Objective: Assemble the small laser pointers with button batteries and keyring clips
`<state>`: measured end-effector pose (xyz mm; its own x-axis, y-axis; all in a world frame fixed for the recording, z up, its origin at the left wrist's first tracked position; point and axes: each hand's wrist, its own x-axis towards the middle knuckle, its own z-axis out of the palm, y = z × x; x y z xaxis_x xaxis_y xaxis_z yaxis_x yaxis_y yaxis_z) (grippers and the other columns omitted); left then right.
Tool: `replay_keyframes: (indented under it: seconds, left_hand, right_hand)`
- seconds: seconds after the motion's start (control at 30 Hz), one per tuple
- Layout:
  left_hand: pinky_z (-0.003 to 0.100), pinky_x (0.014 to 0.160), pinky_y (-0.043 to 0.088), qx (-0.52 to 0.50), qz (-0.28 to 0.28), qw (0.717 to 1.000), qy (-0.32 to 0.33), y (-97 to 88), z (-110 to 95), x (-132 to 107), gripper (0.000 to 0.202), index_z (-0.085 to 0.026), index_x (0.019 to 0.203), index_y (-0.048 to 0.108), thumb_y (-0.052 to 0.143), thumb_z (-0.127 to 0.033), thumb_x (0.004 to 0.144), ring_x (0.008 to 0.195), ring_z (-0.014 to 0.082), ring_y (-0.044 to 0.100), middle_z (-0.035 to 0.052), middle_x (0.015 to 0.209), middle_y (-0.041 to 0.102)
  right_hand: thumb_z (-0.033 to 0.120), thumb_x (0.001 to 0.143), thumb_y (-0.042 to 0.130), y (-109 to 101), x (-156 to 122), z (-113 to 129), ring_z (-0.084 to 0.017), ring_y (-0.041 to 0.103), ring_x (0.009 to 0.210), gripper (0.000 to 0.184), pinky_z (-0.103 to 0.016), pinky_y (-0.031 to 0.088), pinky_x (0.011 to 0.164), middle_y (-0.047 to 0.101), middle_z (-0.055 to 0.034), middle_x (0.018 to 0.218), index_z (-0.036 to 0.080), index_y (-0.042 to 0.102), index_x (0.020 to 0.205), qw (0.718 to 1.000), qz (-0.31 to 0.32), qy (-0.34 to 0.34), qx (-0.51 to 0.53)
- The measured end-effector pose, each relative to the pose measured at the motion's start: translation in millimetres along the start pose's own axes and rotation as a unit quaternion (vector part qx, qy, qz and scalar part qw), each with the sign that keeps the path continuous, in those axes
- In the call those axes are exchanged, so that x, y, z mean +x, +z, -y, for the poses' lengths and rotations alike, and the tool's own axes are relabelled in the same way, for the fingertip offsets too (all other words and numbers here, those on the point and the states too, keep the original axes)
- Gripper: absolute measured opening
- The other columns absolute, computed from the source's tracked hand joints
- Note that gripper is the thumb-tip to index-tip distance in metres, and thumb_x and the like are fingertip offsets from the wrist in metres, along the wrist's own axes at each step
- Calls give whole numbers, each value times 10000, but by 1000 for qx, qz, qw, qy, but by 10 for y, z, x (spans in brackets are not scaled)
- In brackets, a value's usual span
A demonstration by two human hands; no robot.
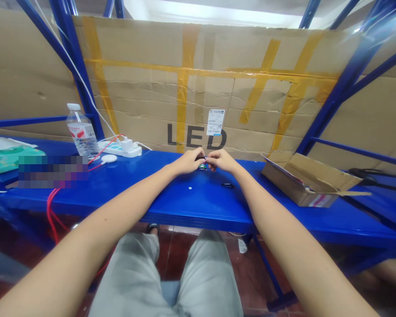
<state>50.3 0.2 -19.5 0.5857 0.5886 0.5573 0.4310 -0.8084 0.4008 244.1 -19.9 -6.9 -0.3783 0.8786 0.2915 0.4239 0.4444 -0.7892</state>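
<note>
My left hand and my right hand meet above the far part of the blue table. Both are closed, fingertips pinched together around a small dark thing with shiny green and multicoloured bands. Fingers cover most of it, so its kind is hidden. Below my right hand lies a small black loop that looks like a carabiner. A tiny white disc rests on the tabletop in front of my left hand.
An open cardboard box stands at the right. On the left are a water bottle, a white power strip, red cables and a green tissue pack. Large taped cardboard and blue posts rise behind.
</note>
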Motion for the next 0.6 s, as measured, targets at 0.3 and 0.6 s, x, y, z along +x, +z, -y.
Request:
replay_keyframes:
  seconds: [0.3,0.6]
  left_hand:
    - [294,716,444,21,73,996,-41,24,43,11,262,-164,798,636,430,-262,927,764,187,614,52,812,690]
    - [275,690,439,-58,34,997,-23,45,7,-19,149,-163,848,661,591,-294,839,751,167,621,23,806,706]
  right_hand:
    - [202,815,659,-17,-23,30,-131,582,463,214,-232,472,470,606,-15,485,139,633,612,999,22,28,-33]
    - [187,800,649,-60,-21,14,-137,583,459,202,-242,482,467,607,-12,493,140,626,605,998,37,32,-27]
